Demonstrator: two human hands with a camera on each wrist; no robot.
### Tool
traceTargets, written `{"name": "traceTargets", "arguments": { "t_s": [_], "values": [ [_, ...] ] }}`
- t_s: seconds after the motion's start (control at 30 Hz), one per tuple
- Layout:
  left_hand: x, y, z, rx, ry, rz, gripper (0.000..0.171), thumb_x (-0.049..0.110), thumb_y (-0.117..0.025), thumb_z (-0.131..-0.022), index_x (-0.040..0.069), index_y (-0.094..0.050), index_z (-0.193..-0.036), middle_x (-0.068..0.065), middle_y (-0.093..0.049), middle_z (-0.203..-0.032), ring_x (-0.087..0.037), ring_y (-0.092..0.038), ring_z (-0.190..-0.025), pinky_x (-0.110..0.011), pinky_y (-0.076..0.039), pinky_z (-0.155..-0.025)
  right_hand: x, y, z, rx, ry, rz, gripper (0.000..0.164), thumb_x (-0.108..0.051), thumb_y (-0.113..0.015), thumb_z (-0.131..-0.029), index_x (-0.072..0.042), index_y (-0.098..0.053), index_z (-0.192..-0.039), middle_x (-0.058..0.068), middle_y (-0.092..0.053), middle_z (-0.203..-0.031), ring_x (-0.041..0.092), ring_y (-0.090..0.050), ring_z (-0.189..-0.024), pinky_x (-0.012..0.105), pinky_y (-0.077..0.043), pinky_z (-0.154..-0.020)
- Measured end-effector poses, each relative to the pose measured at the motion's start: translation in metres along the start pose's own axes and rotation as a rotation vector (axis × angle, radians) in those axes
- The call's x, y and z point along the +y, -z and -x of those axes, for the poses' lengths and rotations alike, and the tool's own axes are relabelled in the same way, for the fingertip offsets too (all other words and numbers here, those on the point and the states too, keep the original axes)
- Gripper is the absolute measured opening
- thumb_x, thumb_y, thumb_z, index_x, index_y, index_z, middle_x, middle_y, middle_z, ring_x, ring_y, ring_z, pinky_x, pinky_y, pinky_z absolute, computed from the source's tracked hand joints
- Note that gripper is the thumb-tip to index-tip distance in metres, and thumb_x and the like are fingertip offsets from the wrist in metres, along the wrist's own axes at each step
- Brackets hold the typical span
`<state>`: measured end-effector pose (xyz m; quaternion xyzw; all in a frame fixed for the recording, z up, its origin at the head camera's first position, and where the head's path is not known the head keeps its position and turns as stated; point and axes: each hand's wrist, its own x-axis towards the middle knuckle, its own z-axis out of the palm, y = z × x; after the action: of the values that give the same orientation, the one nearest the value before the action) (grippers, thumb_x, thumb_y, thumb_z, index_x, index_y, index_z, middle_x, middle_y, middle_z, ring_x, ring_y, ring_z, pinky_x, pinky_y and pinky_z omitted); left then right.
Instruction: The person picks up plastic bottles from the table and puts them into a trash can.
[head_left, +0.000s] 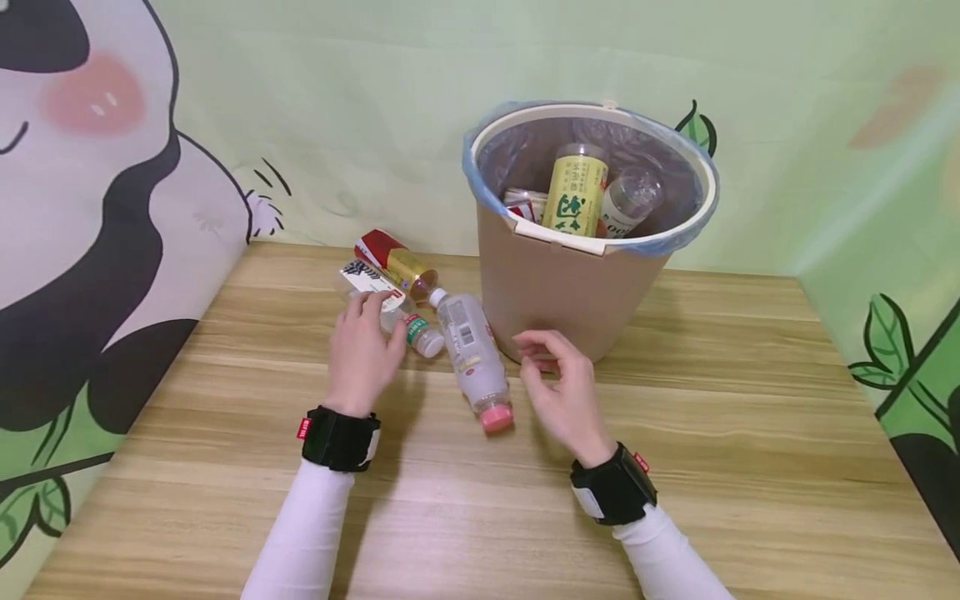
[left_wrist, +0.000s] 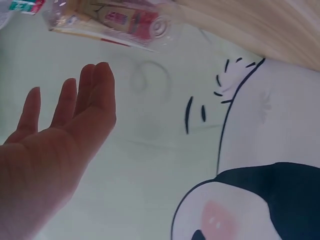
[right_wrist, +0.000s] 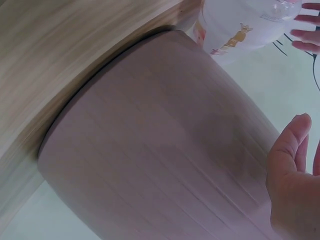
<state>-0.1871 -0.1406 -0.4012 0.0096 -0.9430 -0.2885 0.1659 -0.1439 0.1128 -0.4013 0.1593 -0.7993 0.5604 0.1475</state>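
Note:
My left hand hovers over a clear plastic bottle with a black-and-white label, its fingers straight and nothing in its grasp. By its thumb lies a small white cap end with a green band. In the left wrist view the fingers stand apart below a clear bottle. My right hand, fingers loosely bent and holding nothing, is between a pink-capped bottle and the bin. The right wrist view shows this hand beside the bin wall.
A tall brown bin with a blue liner stands on the wooden table. Inside it are a yellow can, a clear bottle and other packaging. A red-labelled amber bottle lies at the back. A printed cloth hangs behind.

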Motion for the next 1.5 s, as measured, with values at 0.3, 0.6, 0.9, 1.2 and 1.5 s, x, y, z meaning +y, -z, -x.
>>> {"name": "traceTargets", "arguments": {
  "t_s": [0.3, 0.6, 0.9, 1.2, 1.5],
  "values": [
    [-0.017, -0.006, -0.026, -0.028, 0.116, 0.027, 0.064, 0.034, -0.053, -0.100, 0.000, -0.036, -0.153, -0.034, -0.041, -0.151, -0.052, -0.051, -0.128, -0.063, -0.044, -0.107, -0.006, -0.003, -0.002, -0.028, -0.022, -0.054, 0.028, 0.008, -0.057, -0.091, 0.003, -0.067, -0.117, 0.022, -0.069, -0.112, 0.033, -0.068, -0.103, 0.029, -0.059, -0.088],
    [-0.023, -0.008, -0.065, -0.163, 0.292, -0.002, 0.083, 0.044, -0.048, -0.099, 0.000, -0.013, -0.160, -0.036, -0.032, -0.151, -0.052, -0.050, -0.125, -0.060, -0.047, -0.103, -0.008, -0.005, -0.003, -0.021, 0.010, -0.081, 0.029, 0.010, -0.055, -0.090, 0.005, -0.067, -0.116, 0.024, -0.068, -0.111, 0.040, -0.067, -0.101, 0.024, -0.059, -0.086],
    [-0.030, -0.019, -0.076, -0.187, 0.387, -0.025, 0.088, 0.045, -0.051, -0.095, -0.004, -0.011, -0.158, -0.034, -0.032, -0.145, -0.049, -0.057, -0.110, -0.056, -0.053, -0.094, -0.009, -0.004, -0.003, -0.023, 0.024, -0.067, 0.028, 0.009, -0.056, -0.090, 0.005, -0.066, -0.115, 0.018, -0.070, -0.108, 0.037, -0.068, -0.100, 0.027, -0.060, -0.086],
    [-0.037, -0.021, -0.078, -0.202, 0.409, 0.073, 0.095, 0.050, -0.062, -0.092, 0.003, -0.013, -0.158, -0.032, -0.036, -0.145, -0.044, -0.052, -0.119, -0.056, -0.051, -0.097, -0.009, -0.003, -0.002, -0.035, 0.012, -0.052, 0.028, 0.008, -0.057, -0.090, 0.003, -0.067, -0.116, 0.017, -0.070, -0.108, 0.033, -0.067, -0.100, 0.026, -0.059, -0.086],
    [-0.044, -0.016, -0.069, -0.308, 0.294, 0.106, 0.074, 0.042, -0.052, -0.100, 0.013, -0.023, -0.161, -0.036, -0.025, -0.157, -0.050, -0.029, -0.145, -0.065, -0.036, -0.114, -0.010, -0.004, -0.002, -0.053, 0.002, -0.055, 0.028, 0.008, -0.057, -0.090, 0.003, -0.067, -0.116, 0.018, -0.069, -0.108, 0.036, -0.067, -0.100, 0.026, -0.058, -0.086]
  ]
}}
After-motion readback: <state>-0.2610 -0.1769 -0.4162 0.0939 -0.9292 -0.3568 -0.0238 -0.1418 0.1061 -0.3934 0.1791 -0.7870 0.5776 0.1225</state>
